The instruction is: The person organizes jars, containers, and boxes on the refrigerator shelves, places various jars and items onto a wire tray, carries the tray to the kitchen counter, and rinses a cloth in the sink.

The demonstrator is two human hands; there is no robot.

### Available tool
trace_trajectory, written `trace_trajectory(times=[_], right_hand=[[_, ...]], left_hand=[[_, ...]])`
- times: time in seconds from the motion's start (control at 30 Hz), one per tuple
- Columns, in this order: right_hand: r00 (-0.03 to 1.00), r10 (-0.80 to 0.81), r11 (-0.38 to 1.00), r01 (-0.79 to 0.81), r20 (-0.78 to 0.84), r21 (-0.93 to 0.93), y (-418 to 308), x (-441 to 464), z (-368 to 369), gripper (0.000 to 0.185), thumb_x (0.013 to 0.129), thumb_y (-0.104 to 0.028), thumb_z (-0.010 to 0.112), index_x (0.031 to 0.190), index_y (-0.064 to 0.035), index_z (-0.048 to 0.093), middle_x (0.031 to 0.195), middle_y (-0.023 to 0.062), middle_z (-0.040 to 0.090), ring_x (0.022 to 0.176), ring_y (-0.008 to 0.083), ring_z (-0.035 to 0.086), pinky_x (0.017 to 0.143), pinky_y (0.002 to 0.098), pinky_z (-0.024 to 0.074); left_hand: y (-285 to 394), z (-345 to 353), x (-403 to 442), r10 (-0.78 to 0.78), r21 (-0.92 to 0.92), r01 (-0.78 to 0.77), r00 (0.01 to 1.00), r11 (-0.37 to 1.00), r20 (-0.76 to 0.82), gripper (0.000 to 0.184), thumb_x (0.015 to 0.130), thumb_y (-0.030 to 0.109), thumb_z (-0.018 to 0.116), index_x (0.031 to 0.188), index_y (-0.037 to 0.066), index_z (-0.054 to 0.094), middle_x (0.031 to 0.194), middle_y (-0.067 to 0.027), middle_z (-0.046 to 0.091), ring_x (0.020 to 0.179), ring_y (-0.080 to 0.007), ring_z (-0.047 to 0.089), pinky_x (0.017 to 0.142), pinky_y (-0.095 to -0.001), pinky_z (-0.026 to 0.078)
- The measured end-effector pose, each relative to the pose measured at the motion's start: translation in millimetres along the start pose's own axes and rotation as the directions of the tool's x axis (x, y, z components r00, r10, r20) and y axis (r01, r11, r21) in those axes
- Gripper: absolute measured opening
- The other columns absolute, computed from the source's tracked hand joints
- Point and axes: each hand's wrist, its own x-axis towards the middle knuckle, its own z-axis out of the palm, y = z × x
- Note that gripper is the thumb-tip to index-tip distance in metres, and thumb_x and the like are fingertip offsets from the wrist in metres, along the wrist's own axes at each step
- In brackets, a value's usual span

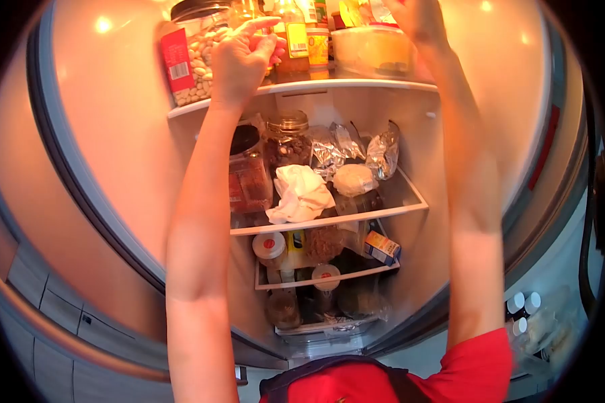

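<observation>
My left hand [243,62] is raised at the top fridge shelf, in front of a large dark-lidded jar of nuts [200,57] and beside a bottle with a yellow label [292,40]. Its index finger stretches to the right with the thumb apart below it; I see nothing held. At the upper right, my right hand [420,23] reaches up beside a round tub with pale yellow contents [373,50]. The frame's top edge cuts off its fingers, so any grip is hidden. A small yellow cup [318,47] stands between the bottle and the tub.
The middle shelf holds a crumpled white cloth or paper [301,195], a glass jar [288,138], foil-wrapped items [383,151] and a pale bundle [355,180]. Lower down are a white-lidded jar [269,248] and a small carton [382,247]. Open fridge doors [107,134] flank both arms.
</observation>
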Motion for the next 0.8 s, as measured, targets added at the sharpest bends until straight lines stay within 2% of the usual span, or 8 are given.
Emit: trace_trajectory(times=[0.07, 0.13, 0.27, 0.4, 0.5, 0.63, 0.7, 0.8], right_hand=[[0.917, -0.087, 0.94, 0.206, -0.39, 0.273, -16, -74, -8, 0.017, 0.088, -0.013, 0.057, 0.091, -0.0023, 0.07, 0.079, 0.0062, 0.067, 0.072, 0.0096, 0.058, 0.065, 0.0243, 0.0462], [0.853, 0.015, 0.753, 0.333, -0.522, 0.567, -21, -140, -5, 0.016, 0.089, -0.013, 0.058, 0.097, -0.0035, 0.069, 0.076, 0.002, 0.062, 0.07, 0.0071, 0.052, 0.065, 0.0223, 0.0438], [0.89, 0.322, 0.788, -0.064, -0.321, 0.613, 21, -238, 47, 0.037, 0.083, -0.015, 0.066, 0.116, -0.0009, 0.058, 0.089, 0.0124, 0.064, 0.073, 0.0193, 0.06, 0.069, 0.0309, 0.0493], [0.923, 0.295, 0.955, -0.273, -0.247, 0.118, 76, -272, 141, 0.081, 0.071, -0.035, 0.075, 0.134, -0.0011, 0.037, 0.106, 0.0229, 0.062, 0.092, 0.0388, 0.061, 0.081, 0.0462, 0.0465], [0.829, 0.516, 0.822, -0.55, 0.215, 0.148, 95, -269, 162, 0.072, 0.069, -0.032, 0.073, 0.127, 0.001, 0.045, 0.103, 0.0235, 0.064, 0.097, 0.0398, 0.061, 0.083, 0.0434, 0.0467], [0.831, 0.51, 0.82, -0.548, 0.224, 0.165, 125, -266, 170, 0.049, 0.071, -0.02, 0.065, 0.114, 0.0032, 0.056, 0.088, 0.0197, 0.066, 0.085, 0.0334, 0.064, 0.077, 0.0385, 0.0478], [0.749, 0.633, 0.464, -0.568, 0.194, 0.68, 147, -277, 178, 0.031, 0.073, -0.012, 0.059, 0.099, 0.0042, 0.062, 0.075, 0.0135, 0.065, 0.068, 0.0237, 0.06, 0.066, 0.035, 0.0467], [0.689, 0.692, 0.305, -0.55, 0.216, 0.778, 131, -275, 158, 0.024, 0.073, -0.003, 0.056, 0.094, 0.0058, 0.063, 0.075, 0.0075, 0.063, 0.064, 0.0149, 0.055, 0.06, 0.0307, 0.0441]], left_hand=[[3, 3, -7, 0.062, 0.081, -0.058, 0.997, 0.995, -0.044, 0.024, 0.088, 0.002, 0.053, 0.109, 0.005, 0.064, 0.083, -0.0071, 0.07, 0.069, -0.0066, 0.063, 0.063, -0.0211, 0.052], [10, 9, -31, 0.102, 0.004, -0.103, 0.984, 0.995, -0.148, 0.023, 0.088, 0.001, 0.052, 0.107, 0.004, 0.065, 0.086, -0.0076, 0.07, 0.071, -0.0079, 0.063, 0.066, -0.0214, 0.051], [21, 23, -116, 0.062, -0.033, -0.073, 0.966, 0.997, -0.25, 0.018, 0.088, -0.001, 0.052, 0.099, -0.001, 0.066, 0.093, -0.0089, 0.068, 0.084, -0.011, 0.062, 0.077, -0.0228, 0.049], [-23, 54, -201, -0.167, 0.012, 0.167, 0.985, 0.986, -0.035, 0.018, 0.084, 0.0, 0.057, 0.099, 0.002, 0.066, 0.097, -0.0106, 0.066, 0.081, -0.015, 0.062, 0.078, -0.0271, 0.048], [-47, 81, -224, -0.299, 0.1, 0.293, 0.953, 0.951, 0.054, 0.03, 0.077, 0.002, 0.062, 0.106, 0.008, 0.065, 0.099, -0.0123, 0.065, 0.076, -0.0212, 0.061, 0.076, -0.0288, 0.047], [-64, 108, -222, -0.236, 0.12, 0.221, 0.964, 0.968, 0.125, 0.038, 0.076, 0.004, 0.063, 0.114, 0.01, 0.061, 0.098, -0.0131, 0.065, 0.08, -0.0239, 0.06, 0.076, -0.0309, 0.048], [-68, 117, -218, -0.421, 0.109, 0.406, 0.875, 0.907, 0.238, 0.042, 0.079, 0.009, 0.064, 0.12, 0.004, 0.056, 0.113, -0.0135, 0.063, 0.102, -0.0226, 0.06, 0.088, -0.0326, 0.047], [-80, 133, -219, -0.328, 0.151, 0.297, 0.909, 0.943, 0.259, 0.052, 0.078, 0.018, 0.068, 0.124, 0.002, 0.052, 0.116, -0.0163, 0.061, 0.106, -0.0268, 0.058, 0.092, -0.0352, 0.045]])
